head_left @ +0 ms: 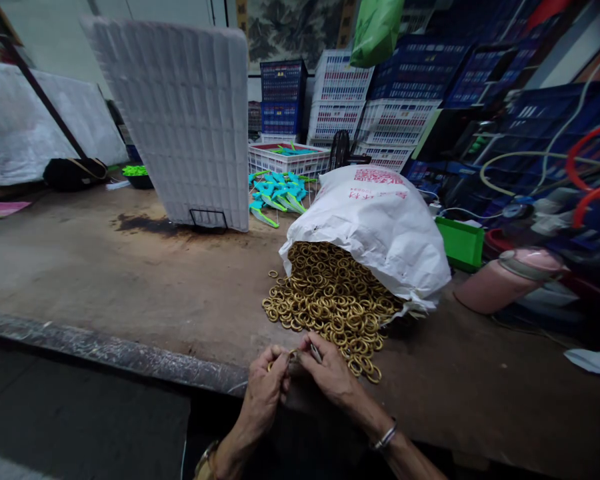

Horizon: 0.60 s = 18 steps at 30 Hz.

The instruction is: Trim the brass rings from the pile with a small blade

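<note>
Brass-coloured ring (293, 353) at the table's (130, 280) front edge, between the hands: left hand (265, 383) grip pinched on it, right hand (333, 375) grip closed on a small silvery piece (316, 353), fingertips by the ring. Just beyond, ring pile (325, 297) spread from the mouth of a white sack (380, 227) lying on its side. Behind: teal-and-green pieces (283, 190), ribbed white panel (190, 127) standing, stacked crates (339, 107).

On my feed I see stacked crates (341, 75), a painting (293, 30), and a pink bottle (503, 283) near a green tray (457, 242).
</note>
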Available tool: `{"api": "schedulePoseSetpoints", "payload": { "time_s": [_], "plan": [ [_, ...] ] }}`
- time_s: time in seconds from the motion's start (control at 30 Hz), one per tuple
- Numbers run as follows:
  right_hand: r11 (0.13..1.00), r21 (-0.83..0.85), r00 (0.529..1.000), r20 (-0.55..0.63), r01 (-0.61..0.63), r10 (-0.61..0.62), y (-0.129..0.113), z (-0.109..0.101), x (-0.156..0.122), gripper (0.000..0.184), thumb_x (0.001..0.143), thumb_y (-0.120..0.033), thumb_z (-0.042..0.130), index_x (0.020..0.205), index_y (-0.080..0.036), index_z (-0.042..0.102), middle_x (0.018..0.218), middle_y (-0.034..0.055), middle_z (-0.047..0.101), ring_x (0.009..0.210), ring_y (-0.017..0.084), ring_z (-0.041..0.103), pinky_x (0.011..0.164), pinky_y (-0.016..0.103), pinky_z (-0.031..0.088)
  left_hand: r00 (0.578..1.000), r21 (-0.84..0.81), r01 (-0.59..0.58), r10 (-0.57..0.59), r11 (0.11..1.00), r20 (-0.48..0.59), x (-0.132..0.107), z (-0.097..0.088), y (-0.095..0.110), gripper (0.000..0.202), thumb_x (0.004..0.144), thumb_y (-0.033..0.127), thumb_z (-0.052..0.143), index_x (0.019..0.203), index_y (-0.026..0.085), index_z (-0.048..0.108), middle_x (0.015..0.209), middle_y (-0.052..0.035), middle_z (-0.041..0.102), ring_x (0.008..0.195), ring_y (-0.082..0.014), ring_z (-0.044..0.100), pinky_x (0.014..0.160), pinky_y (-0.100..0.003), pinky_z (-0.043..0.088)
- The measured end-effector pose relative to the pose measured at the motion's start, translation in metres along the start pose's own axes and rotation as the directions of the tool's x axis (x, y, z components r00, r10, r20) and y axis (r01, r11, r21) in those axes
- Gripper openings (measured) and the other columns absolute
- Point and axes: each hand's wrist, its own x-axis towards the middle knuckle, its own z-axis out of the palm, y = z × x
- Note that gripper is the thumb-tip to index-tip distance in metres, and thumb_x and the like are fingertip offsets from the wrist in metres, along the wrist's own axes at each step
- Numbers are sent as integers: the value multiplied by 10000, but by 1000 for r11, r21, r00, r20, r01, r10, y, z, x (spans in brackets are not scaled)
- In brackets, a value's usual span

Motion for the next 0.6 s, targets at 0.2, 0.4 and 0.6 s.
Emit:
{"api": "schedulePoseSetpoints", "payload": {
  "time_s": [0.2, 0.4, 0.6],
  "plan": [
    [999, 7, 999, 5, -54, 54, -3, 1, 1, 197, 780, -330, 428, 651, -184, 458, 579, -60, 410, 570, 91, 386, 534, 199, 309, 993, 10, 66, -66, 998, 99, -4, 1, 2, 314, 755, 478, 510, 686, 180, 439, 454, 82, 403, 346, -34, 310, 330, -139, 243],
    [997, 27, 997, 34, -71, 70, -4, 2, 1, 176, 773, -309, 419, 662, -183, 469, 562, -61, 426, 543, 89, 386, 512, 195, 308, 977, -71, 114, -99, 991, 191, -5, 0, 0, 297, 774, 449, 503, 684, 172, 447, 511, 69, 418, 373, -26, 334, 349, -134, 238],
    [967, -256, 997, -77, -5, -15, 4, 1, -3, 175, 781, -223, 359, 702, -186, 510, 597, -25, 499, 570, 115, 451, 551, 215, 310, 984, -63, 92, -80, 994, 162, -8, 1, 6, 311, 740, 479, 531, 744, 175, 468, 513, 74, 422, 368, -31, 329, 338, -135, 236]
  ]
}}
